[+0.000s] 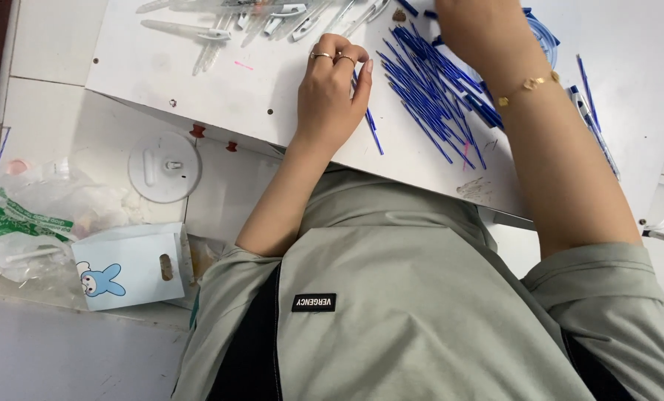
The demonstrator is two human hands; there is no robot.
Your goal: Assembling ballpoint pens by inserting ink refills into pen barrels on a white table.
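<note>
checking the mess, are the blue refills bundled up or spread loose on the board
Spread loose: the blue refills lie fanned at differing angles on the white board, unbound.

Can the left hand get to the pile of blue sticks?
Probably yes. The left hand rests on the white board right beside the blue sticks, already touching one, and nothing lies between them.

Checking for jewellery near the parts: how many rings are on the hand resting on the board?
2: both gold rings sit on neighbouring fingers of the left hand; others may be hidden.
</note>
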